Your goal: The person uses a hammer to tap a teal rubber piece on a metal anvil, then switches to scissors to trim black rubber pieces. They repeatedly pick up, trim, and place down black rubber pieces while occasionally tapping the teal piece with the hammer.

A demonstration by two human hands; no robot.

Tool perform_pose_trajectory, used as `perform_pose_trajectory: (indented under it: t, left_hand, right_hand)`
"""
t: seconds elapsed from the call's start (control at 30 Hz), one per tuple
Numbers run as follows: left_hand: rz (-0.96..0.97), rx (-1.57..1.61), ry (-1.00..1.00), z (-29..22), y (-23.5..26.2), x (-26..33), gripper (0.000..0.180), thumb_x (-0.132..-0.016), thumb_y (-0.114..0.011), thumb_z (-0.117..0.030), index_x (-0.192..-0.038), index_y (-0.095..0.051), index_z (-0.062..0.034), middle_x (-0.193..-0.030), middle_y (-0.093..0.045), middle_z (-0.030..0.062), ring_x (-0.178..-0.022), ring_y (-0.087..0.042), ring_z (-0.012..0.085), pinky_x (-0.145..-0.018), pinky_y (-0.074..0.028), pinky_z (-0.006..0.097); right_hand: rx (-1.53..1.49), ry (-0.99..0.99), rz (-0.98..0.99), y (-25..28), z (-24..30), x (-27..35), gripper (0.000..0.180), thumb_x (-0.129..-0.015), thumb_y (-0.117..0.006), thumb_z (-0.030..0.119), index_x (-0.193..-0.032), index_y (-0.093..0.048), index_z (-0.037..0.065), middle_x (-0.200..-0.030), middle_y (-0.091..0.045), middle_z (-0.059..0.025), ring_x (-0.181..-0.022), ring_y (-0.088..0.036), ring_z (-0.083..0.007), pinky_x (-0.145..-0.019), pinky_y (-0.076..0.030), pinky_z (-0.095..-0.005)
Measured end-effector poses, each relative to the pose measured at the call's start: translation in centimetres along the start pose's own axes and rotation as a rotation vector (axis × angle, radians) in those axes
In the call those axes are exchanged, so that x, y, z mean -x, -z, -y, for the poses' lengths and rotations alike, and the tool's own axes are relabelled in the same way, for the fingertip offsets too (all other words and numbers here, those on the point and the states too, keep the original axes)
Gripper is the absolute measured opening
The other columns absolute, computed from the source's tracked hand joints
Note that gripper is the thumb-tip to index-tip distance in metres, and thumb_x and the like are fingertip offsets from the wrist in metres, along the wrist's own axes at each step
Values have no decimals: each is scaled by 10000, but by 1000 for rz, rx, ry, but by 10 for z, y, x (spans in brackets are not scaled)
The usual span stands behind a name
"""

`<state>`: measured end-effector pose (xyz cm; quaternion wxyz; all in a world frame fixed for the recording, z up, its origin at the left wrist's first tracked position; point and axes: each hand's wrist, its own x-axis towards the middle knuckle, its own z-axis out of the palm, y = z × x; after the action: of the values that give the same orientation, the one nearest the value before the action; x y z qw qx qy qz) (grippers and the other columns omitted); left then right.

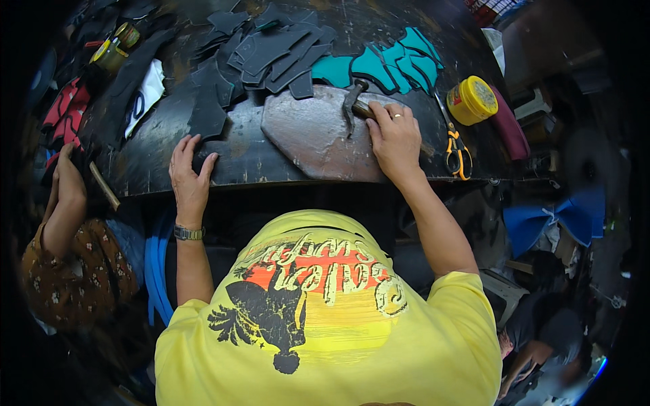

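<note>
My right hand (396, 139), with a ring on one finger, is closed around the short wooden handle of a hammer (351, 111). The hammer's dark metal head lies over a flat brown-grey slab (305, 132) at the table's near edge. My left hand (189, 172) rests at that edge farther left, thumb and fingers apart, with a small dark thing beside the thumb. Just beyond it lies a black cut piece (208, 111), below a heap of dark grey cut pieces (271, 54). Teal cut pieces (396, 64) overlap in a row behind the slab.
Orange-handled scissors (458, 159) and a yellow tub (472, 100) sit at the right. A white piece (150, 91) with dark-handled scissors, red-and-black pieces (68, 111) and a jar (108, 57) are at the left. Another person (74, 264) sits there, arm at the table.
</note>
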<state>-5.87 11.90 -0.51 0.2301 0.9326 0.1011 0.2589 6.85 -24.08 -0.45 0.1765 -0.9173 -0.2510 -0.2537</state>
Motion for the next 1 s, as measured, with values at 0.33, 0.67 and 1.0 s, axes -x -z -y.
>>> perform_pose_trajectory:
  t: [0.33,0.67,1.0]
  left_hand:
    - [15,52,64,10,-4,-20,350,-812,-810,-187,-1127,-701,-79,-1141,-632,122,-1077,-587,307,-965,-465,406]
    - [78,341,186,10,-18,-37,353,-803,-811,-66,-1134,-688,-50,-1055,-656,43,-930,-614,151,-861,-500,285]
    - [258,862,54,-55,-17,-82,228,-888,-739,-25,-1112,-693,-22,-1029,-661,16,-941,-619,81,-861,-496,225]
  right_hand:
    - [0,0,29,0,-1,0,330,-855,-713,165,-1173,-644,111,-987,-597,-81,-944,-559,-298,-781,-448,-424]
    - [-15,-7,48,3,0,-2,337,-855,-710,152,-1182,-641,109,-994,-598,-81,-947,-554,-296,-788,-445,-420]
    - [-11,-12,56,2,-1,-1,363,-855,-718,159,-1206,-645,95,-1021,-609,-82,-958,-561,-289,-795,-443,-416]
